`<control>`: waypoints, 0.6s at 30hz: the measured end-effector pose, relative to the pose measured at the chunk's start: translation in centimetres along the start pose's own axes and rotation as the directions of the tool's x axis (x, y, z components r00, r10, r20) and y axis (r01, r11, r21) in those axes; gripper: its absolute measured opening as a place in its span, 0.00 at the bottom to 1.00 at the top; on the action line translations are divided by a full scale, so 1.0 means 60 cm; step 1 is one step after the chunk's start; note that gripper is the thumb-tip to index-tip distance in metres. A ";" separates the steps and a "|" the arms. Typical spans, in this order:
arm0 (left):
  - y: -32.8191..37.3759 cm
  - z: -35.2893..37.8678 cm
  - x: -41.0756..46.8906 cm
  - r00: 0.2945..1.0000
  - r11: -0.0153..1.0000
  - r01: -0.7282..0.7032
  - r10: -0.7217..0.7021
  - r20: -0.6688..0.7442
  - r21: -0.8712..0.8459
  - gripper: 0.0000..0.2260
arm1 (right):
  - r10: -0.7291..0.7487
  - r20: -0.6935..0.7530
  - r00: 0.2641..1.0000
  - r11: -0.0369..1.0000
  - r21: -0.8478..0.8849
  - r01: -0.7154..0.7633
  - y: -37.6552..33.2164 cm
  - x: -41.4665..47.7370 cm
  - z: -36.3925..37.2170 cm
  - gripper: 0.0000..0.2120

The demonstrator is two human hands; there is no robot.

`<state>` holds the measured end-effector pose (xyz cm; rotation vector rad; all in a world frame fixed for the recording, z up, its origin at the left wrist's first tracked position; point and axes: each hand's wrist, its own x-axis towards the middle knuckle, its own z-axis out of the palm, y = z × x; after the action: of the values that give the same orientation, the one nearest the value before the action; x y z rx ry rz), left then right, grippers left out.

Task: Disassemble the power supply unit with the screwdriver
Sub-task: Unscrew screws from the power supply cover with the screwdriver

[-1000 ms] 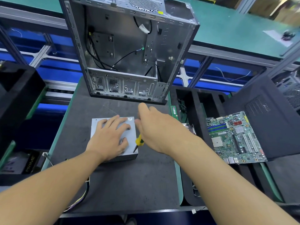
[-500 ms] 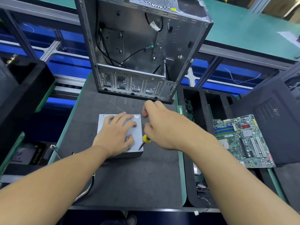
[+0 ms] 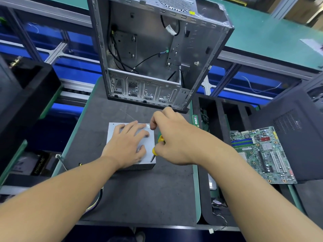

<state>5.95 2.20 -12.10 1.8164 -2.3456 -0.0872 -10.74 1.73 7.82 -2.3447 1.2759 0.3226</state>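
A grey metal power supply unit (image 3: 111,130) lies flat on the dark work mat (image 3: 139,193). My left hand (image 3: 127,145) rests flat on its top with the fingers spread. My right hand (image 3: 173,137) grips a yellow-handled screwdriver (image 3: 154,151) just right of the unit. The screwdriver's dark tip points down at the unit's near right corner. Most of the handle is hidden inside my fist. Coloured wires (image 3: 92,206) trail from the unit's near side under my left forearm.
An open, stripped computer case (image 3: 157,55) stands behind the unit. A green motherboard (image 3: 262,154) lies on a black foam tray (image 3: 216,119) at the right, beside a black side panel (image 3: 293,130). A black bin (image 3: 24,95) stands on the left.
My right hand has drawn nearer to the unit and the screwdriver tip has come down to its near right corner. My left hand stays flat on top.
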 end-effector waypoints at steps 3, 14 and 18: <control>-0.002 0.003 0.001 1.000 1.000 0.007 -0.007 0.016 -0.002 0.18 | 0.051 -0.008 0.999 0.997 -0.057 -0.051 -0.007 0.001 0.002 0.10; -0.003 0.006 0.000 1.000 1.000 0.009 -0.008 0.011 -0.026 0.18 | 0.086 0.045 0.995 0.996 -0.032 -0.085 -0.008 0.006 -0.007 0.12; -0.003 0.004 0.000 0.999 0.999 0.018 -0.016 0.034 -0.035 0.21 | 0.172 -0.073 0.982 0.972 -0.146 -0.182 -0.005 0.010 0.001 0.14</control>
<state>6.09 2.11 -12.38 1.8327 -2.3362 -0.1615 -10.16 1.45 7.62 -2.3863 1.5442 0.4228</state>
